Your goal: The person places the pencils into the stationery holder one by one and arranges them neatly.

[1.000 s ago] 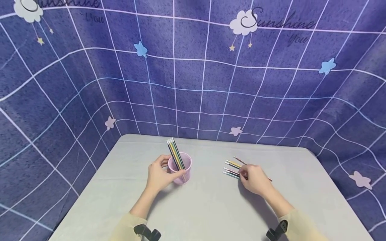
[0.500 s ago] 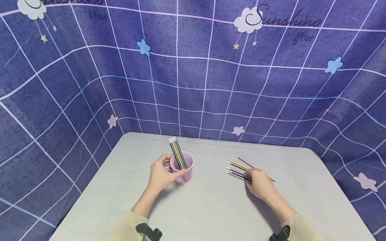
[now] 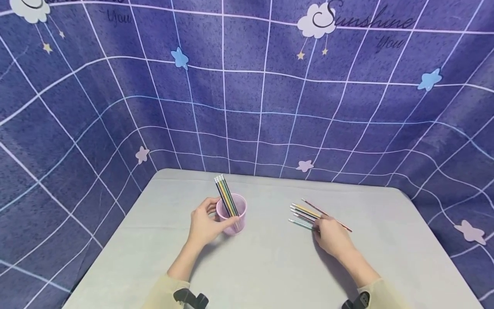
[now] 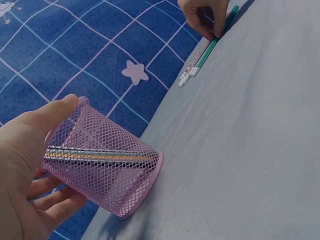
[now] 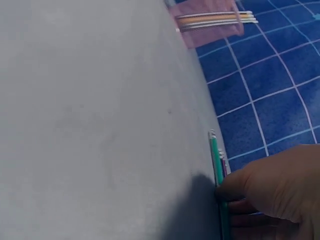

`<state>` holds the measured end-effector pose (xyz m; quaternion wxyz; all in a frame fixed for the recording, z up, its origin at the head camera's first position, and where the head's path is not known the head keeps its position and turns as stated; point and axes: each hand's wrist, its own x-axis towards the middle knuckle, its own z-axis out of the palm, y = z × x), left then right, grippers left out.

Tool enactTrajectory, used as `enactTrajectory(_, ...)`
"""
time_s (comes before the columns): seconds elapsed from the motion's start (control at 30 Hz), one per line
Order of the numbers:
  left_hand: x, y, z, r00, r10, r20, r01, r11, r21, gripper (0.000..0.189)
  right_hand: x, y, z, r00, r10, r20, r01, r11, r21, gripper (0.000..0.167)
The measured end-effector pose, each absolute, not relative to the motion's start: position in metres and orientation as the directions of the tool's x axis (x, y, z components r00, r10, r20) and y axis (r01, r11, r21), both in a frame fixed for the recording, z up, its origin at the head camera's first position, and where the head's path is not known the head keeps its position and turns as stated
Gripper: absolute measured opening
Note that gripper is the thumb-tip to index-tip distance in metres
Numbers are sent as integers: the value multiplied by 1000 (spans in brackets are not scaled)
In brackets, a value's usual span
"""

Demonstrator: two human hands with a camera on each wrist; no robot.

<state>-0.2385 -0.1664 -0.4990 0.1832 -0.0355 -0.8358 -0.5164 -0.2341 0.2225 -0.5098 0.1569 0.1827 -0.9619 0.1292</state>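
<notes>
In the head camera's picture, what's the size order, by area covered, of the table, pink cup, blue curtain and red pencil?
1. Blue curtain
2. Table
3. Pink cup
4. Red pencil, long but very thin

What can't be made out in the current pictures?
Head: how many loose pencils the right hand grips; the hand covers them.
Left wrist: lower ends of cup pencils; the mesh of the pink cup obscures them.
Right wrist: part of the pink cup; cut off by the top edge.
</notes>
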Motion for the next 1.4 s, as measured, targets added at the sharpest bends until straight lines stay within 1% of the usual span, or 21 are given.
enactTrajectory(0.1, -237, -165, -499, -933, -115, 340, 259, 440, 860, 72, -232, 224, -509, -897, -307, 317, -380, 903, -202, 26)
enactTrajectory(0.23, -235, -165, -500, -935, -126, 331, 250, 428, 868, 71, -230, 224, -505, -898, -321, 302, -393, 893, -218, 24)
enactTrajectory(0.4, -234, -166, -499, -936, -134, 326, 242, 430, 870, 71, -237, 222, -494, -869, -334, 364, -433, 870, -236, 19)
enactTrajectory(0.6, -234, -167, -497, -935, -134, 327, 247, 414, 876, 72, -250, 213, -475, -810, -368, 457, -505, 833, -226, 16)
enactTrajectory(0.7, -234, -167, -497, -933, -135, 335, 255, 411, 875, 72, -255, 204, -464, -809, -357, 466, -514, 814, -269, 11)
enactTrajectory(0.8, -234, -168, -498, -932, -148, 331, 249, 402, 881, 71, -257, 194, -454, -834, -331, 442, -500, 792, -351, 7)
enactTrajectory(0.93, -234, -167, -499, -930, -150, 336, 255, 395, 883, 68, -261, 182, -443, -856, -302, 421, -483, 757, -440, 5)
enactTrajectory(1.2, -233, -166, -500, -932, -139, 334, 252, 413, 875, 74, -269, 159, -425, -847, -293, 444, -514, 665, -542, 3)
enactTrajectory(1.4, -234, -165, -499, -925, -140, 353, 270, 412, 870, 74, -274, 135, -409, -832, -273, 483, -542, 589, -599, 3)
